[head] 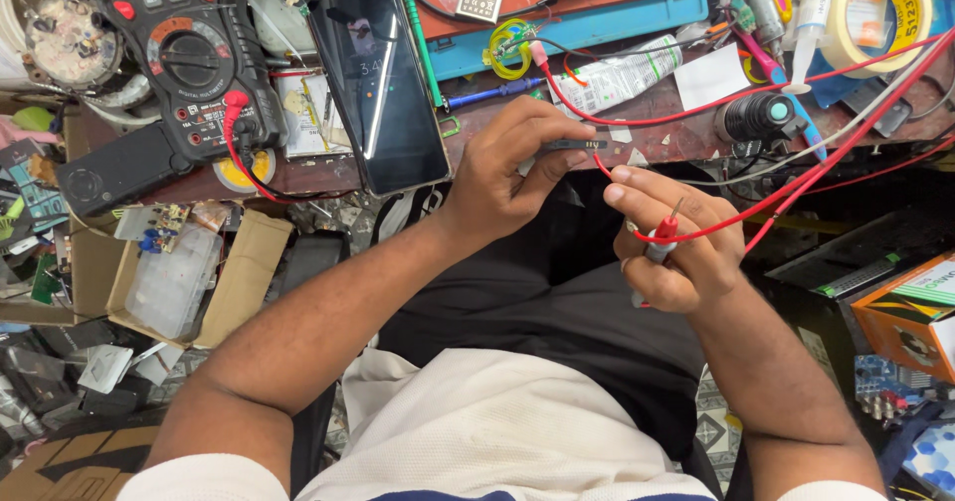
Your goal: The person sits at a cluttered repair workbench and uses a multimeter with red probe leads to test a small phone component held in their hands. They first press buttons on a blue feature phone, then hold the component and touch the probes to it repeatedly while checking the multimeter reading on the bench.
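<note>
Just below the bench edge, over the lap: left hand pinched shut on a thin dark tool, thumb + fingers round its near end, far end poking right; exact kind hard to tell. Right hand curled tight round a red test probe, metal tip up, body mostly hidden in the fist. Probe tip near the tool end, contact not clear. Red lead running up-right from the fist, cut off at frame edge. Further out, cluttered bench w/ multimeter, phone, tape roll partly cropped. Cardboard box of parts at left.
</note>
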